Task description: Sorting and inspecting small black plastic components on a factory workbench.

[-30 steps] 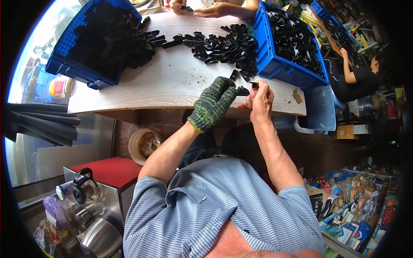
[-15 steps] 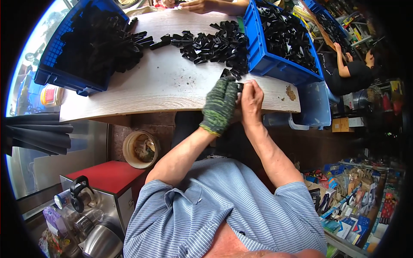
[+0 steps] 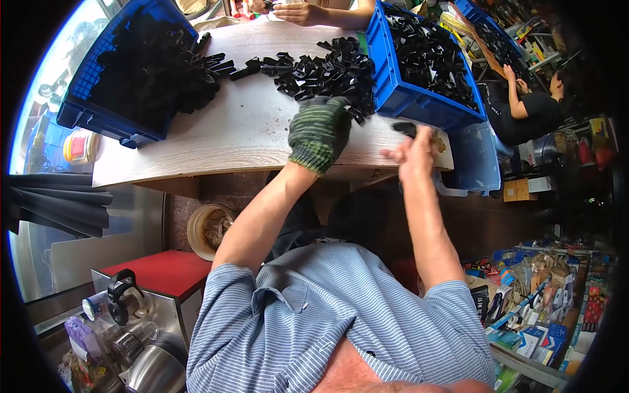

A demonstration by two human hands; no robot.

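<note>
My left hand [image 3: 321, 128], in a green knit glove, rests palm down on the near edge of a heap of small black plastic parts [image 3: 321, 69] on the pale wooden table [image 3: 242, 131]. My bare right hand [image 3: 413, 154] is at the table's right front edge, pinching one small black part [image 3: 405, 128] between fingers and thumb. It is just in front of a blue crate [image 3: 419, 98] filled with the same black parts. Whether the gloved hand grips anything is hidden.
A second blue crate [image 3: 98, 98] of black parts stands at the left end of the table. Another person's hands [image 3: 298, 12] work at the far edge. A person in black [image 3: 531, 105] sits at the right. A light blue bin [image 3: 478, 157] hangs beside the table.
My hands have parted. The right hand moved right toward the blue crate with one black part. The gloved left hand moved up onto the heap.
</note>
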